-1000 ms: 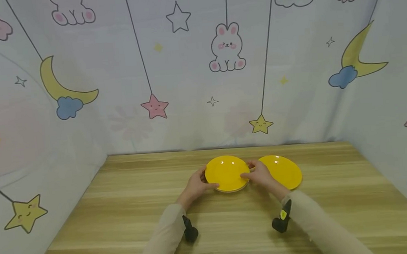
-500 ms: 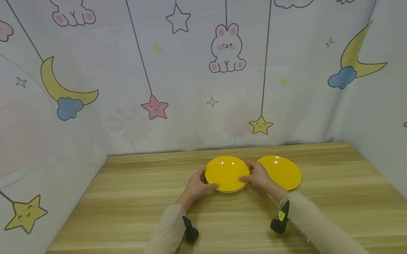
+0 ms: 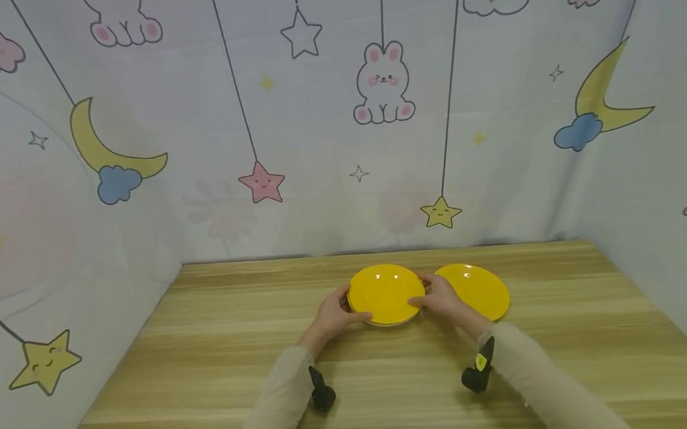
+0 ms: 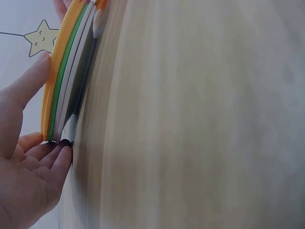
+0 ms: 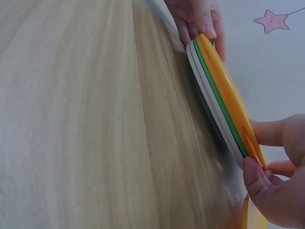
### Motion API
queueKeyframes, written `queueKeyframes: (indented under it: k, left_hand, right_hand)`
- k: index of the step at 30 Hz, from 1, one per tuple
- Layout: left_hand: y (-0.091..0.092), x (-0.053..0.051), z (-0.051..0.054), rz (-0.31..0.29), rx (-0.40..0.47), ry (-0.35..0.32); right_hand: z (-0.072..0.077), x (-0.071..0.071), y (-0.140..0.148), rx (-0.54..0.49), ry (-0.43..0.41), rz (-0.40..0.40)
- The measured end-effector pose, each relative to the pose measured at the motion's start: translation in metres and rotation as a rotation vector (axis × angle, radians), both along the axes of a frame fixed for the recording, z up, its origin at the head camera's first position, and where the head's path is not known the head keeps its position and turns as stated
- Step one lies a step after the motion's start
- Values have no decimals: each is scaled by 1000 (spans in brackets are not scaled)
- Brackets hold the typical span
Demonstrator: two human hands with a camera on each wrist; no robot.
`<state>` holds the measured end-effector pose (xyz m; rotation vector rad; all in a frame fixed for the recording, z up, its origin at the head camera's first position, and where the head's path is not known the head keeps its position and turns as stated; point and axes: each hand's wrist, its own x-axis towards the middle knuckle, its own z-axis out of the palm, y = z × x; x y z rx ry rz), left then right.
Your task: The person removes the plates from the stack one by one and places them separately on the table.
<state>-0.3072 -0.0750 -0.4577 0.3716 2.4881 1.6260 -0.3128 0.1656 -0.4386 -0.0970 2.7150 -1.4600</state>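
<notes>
a stack of plates (image 3: 386, 294) is just to the left of the lone yellow plate (image 3: 482, 290). being round, it has no long axis; the pile builds upward, with yellow above a green rim (image 5: 222, 102) and whitish rims (image 5: 209, 95) lower down. it lies directly between the two palms, so the grip meets it from both flanks. the right hand (image 3: 440, 297) grips the flank facing the lone yellow plate, thumb on the top rim, fingers at the lower edge. the left hand (image 3: 331, 312) grips the flank away from the lone yellow plate, thumb likewise on the yellow rim, fingers at the lower edge. both hands touch the stack, but the right is much nearer to the lone yellow plate and overlaps it in the head view; whether it touches it i cannot tell. nor can i tell whether the stack rests on the table (image 3: 392, 390) or is slightly raised.

the stacked plates sit close, one upon another; what may be between them is hidden. the lone yellow plate lies face up on the table. behind it hangs a pale cloth (image 3: 312, 110) printed with stars, moons and rabbits.
</notes>
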Motion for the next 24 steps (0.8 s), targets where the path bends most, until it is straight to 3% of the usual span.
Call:
queueKeyframes:
  k: [10,24]
  left_hand:
    - [-1,0,1,-6,-15,3]
    - [0,-1,-1,-21,18,11]
  right_hand:
    - [7,3,2,8,-8,6]
    - [13,6,4,-91,-7,-21]
